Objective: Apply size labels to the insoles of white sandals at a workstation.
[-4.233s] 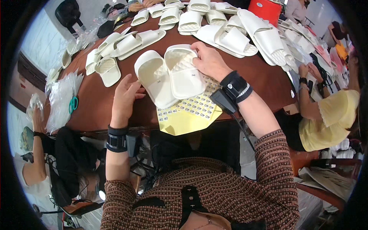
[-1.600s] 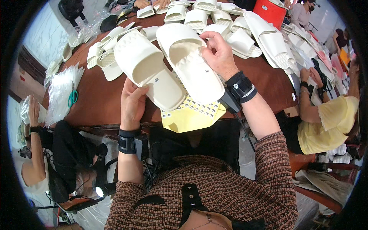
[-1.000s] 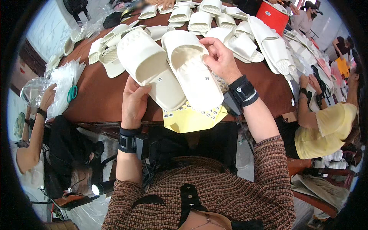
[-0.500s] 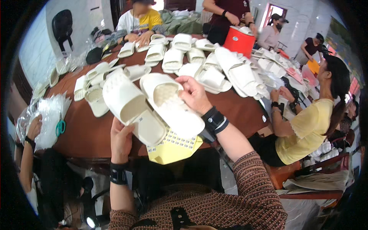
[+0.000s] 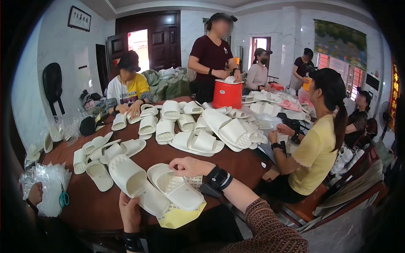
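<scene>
Two white slippers are at the table's near edge. My left hand is closed on the left slipper, thumb on top beside its strap opening. My right hand is bent over the right slipper, its fingertips pinching at the strap; whether something small is between them is hidden. The two slippers lie side by side, toes pointing away, their edges touching or overlapping. Beneath them is a yellow printed sheet, partly covered by the slippers.
More white slippers are heaped across the brown table. At the left lie clear plastic bags, teal scissors and another person's hand. A red bucket stands at the back. A person in yellow sits close on my right.
The view has tilted upward, so hands and slippers appear lower. My right hand has shifted from the right slipper's side to its strap. My left hand keeps its hold.
</scene>
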The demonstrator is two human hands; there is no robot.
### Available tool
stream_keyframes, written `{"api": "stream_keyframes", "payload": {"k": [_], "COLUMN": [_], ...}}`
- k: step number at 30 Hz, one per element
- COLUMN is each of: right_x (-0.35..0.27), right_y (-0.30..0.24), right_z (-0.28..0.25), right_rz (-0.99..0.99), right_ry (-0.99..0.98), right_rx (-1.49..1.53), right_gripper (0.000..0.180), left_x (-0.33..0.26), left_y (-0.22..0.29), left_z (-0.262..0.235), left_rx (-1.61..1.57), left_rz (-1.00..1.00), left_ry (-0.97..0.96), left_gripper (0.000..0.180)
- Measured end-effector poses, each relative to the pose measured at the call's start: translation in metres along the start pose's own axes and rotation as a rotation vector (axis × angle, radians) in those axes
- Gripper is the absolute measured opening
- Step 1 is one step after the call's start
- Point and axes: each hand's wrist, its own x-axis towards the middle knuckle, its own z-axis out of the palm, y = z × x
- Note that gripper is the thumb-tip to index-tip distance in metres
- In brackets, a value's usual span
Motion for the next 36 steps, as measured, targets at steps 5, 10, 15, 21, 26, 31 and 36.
{"api": "stream_keyframes", "payload": {"k": [5, 10, 15, 21, 26, 31, 36], "right_x": [0.014, 0.042, 0.067, 0.080, 0.077, 0.067, 0.057], "right_y": [-0.024, -0.009, -0.004, 0.008, -0.009, -0.034, -0.037], "right_z": [-0.006, 0.010, 0.001, 0.003, 0.004, -0.011, -0.024], "right_rz": [-0.077, -0.318, -0.026, 0.025, -0.133, -0.072, -0.016], "right_ry": [-0.003, 0.026, -0.369, -0.396, -0.169, -0.134, -0.121], "right_rx": [-0.096, -0.318, -0.142, -0.040, -0.302, -0.384, -0.270], "right_gripper": [0.038, 0.050, 0.070, 0.080, 0.084, 0.086, 0.083], "left_x": [0.001, 0.002, -0.001, -0.001, 0.001, 0.000, -0.001], "left_y": [0.001, 0.000, 0.003, 0.006, 0.006, 0.003, 0.004], "left_z": [0.001, 0.001, 0.006, 0.009, 0.009, 0.005, 0.007], "left_rx": [-0.007, 0.005, -0.007, 0.006, 0.000, 0.019, 0.016], "left_rz": [0.004, 0.019, 0.023, 0.021, 0.022, 0.016, 0.011], "left_ry": [-0.003, -0.037, -0.026, -0.001, -0.010, 0.007, 0.009], "left_gripper": [0.055, 0.055, 0.056, 0.057, 0.057, 0.057, 0.057]}}
